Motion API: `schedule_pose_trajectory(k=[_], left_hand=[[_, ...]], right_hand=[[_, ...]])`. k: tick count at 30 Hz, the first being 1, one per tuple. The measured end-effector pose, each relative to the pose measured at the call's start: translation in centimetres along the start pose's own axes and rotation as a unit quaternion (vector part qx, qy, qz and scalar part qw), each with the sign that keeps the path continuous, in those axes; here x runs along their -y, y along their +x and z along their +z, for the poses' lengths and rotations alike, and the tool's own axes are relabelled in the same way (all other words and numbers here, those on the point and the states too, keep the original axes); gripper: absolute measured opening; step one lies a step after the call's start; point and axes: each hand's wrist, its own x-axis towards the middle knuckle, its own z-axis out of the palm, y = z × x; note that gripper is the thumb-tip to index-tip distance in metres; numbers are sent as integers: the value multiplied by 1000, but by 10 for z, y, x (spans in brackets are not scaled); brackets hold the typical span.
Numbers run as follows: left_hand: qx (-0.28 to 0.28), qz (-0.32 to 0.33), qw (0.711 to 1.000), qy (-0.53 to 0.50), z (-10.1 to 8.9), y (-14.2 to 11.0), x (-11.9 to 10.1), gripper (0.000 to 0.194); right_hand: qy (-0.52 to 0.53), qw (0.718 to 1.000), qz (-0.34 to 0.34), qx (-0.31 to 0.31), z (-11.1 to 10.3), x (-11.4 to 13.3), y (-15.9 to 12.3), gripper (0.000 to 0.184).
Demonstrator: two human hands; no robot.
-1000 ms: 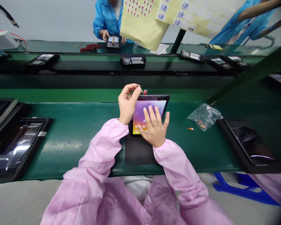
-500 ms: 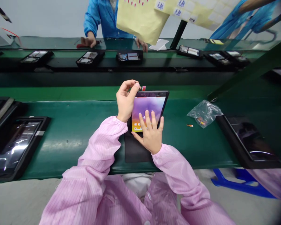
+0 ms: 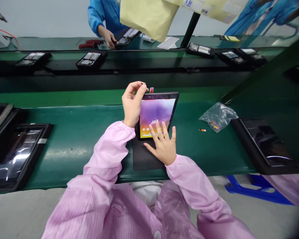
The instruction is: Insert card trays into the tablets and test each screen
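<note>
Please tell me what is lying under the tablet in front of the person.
A black mat lies under the tablet, on a green conveyor belt. The mat shows past the tablet's near edge; the part directly beneath the tablet is covered, so it cannot be seen.

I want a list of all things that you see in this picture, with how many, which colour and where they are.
belt: 1, green, across the view
tablet: 1, black frame, purple and orange screen, on the mat
mat: 1, black, on the belt
tab: 1, red, at the tablet's top edge
plastic bag: 1, clear, right of the tablet
large tray: at least 3, black, at both sides
small tray: several, black, on the far belt
paper sheet: 1, yellow, above the far belt
co-worker: 1, blue coat, beyond the far belt
left hand: 1, pinched beside the tab
right hand: 1, open, at the tablet's lower edge
sleeves: 2, pink, on both arms
</note>
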Motion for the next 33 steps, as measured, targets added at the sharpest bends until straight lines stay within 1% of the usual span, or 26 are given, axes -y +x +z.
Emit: schedule_pose_trajectory(k=[4,7,9,13,15,17,20,24,33], left_hand=[[-2,2,1000,-6,0,0,2,22],[-5,-2,1000,3,0,0,2,23],[-6,-5,1000,9,0,0,2,23],[-5,-7,1000,14,0,0,2,21],[-5,-9,1000,15,0,0,2,21],[-5,-8,1000,15,-1,0,2,21],[-3,0,1000,10,-1,0,3,22],[-3,8,1000,16,-1,0,3,24],[-4,-9,1000,7,0,0,2,20]], right_hand=[[10,1000,4,26,-3,7,-4,71],[14,1000,-2,26,-6,6,-6,68],[11,1000,-6,-4,-8,2,-9,67],[-26,994,21,-104,-14,-10,-14,62],[-41,990,45,-130,-15,-15,-16,59],[-49,987,61,-141,-16,-18,-16,58],[-51,985,68,-149,-15,-18,-16,57],[-47,986,69,-145,-14,-16,-16,56],[-32,986,71,-147,-12,-15,-15,56]])
